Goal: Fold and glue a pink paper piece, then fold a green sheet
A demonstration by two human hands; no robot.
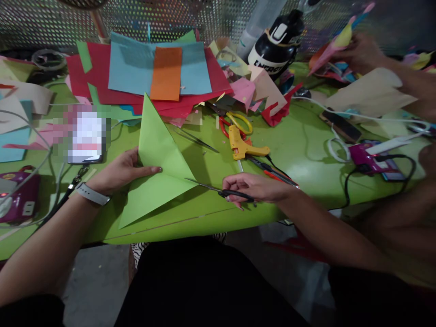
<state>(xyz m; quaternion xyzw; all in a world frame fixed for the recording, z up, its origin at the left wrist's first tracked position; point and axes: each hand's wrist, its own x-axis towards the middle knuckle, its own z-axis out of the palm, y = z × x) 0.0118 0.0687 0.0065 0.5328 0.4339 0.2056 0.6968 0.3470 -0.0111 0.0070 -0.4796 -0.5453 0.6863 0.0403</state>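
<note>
A sheet of light green paper (160, 154), creased across its middle, is pinched in my left hand (127, 169), with the thumb on top. My right hand (254, 187) grips black-handled scissors (235, 194). Their blades meet the paper's right-hand corner, over the crease. Just beyond my right hand lies a yellow glue gun (243, 144). Tweezers (197, 140) rest behind the paper, and scissors with red and yellow handles (240, 123) lie past the glue gun.
Stacked coloured paper (131, 68) and scraps fill the back. A phone (87, 136) lies left, a black bottle (275, 47) stands behind. Purple power boxes (366, 159) and cables lie on both sides. At right, another person's hand (364, 52) holds folded coloured paper (335, 45).
</note>
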